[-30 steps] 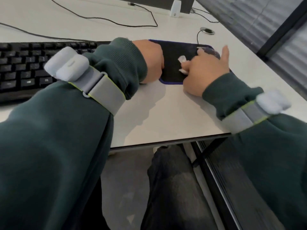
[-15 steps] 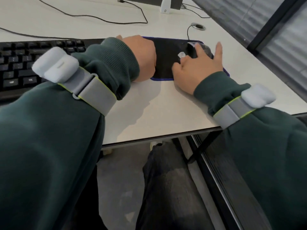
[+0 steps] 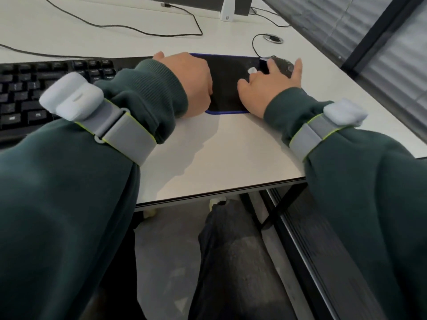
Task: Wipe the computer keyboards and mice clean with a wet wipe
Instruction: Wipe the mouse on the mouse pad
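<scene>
The right hand lies spread over the dark corded computer mouse at the far right corner of the black fabric mouse pad with a blue stitched edge. A small crumpled white wet wipe pokes out from between its fingers, so the hand holds the wipe against the mouse with thumb and little finger splayed wide. The left hand is curled loosely and rests on the pad's left edge, seemingly to steady it; whether it holds anything cannot be told.

The mouse looks to be the step in hand, so the task seems partway along. The black full-size computer keyboard sits to the left, just beside the pad and partly hidden under the left dark green sleeve. Nothing shows whether it is already clean, and no second keyboard or mouse is in view.

Around them on the white counter run thin black cables, and the mouse's own cord loops to a round cable grommet at the far side. A white monitor stand foot sits further back. The cord and the pad's loose lie are the likeliest nuisances; the sleeve could drag over the keys.
</scene>
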